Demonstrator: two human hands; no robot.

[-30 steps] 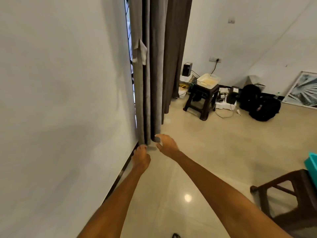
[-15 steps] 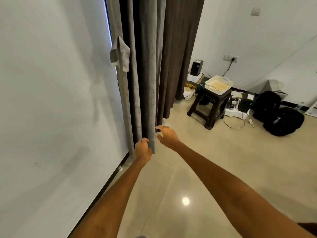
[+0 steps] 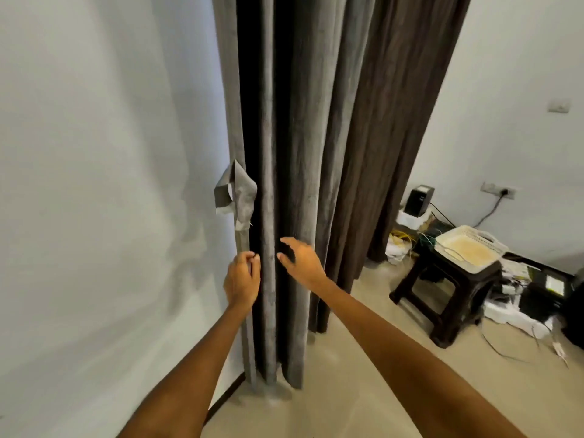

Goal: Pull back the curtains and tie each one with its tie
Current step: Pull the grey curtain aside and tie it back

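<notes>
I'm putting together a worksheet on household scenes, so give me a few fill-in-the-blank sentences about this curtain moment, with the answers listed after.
1. The left hand grips a fold of the grey ____.
2. The right hand has spread fingers and holds ____.
3. The fabric tie hangs just ____ the left hand.
4. The white basket sits on a dark ____.

Missing words: curtain; nothing; above; stool

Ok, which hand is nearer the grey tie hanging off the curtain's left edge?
Left. The left hand grips the curtain edge just below the tie; the right hand is further right, open before the folds.
</notes>
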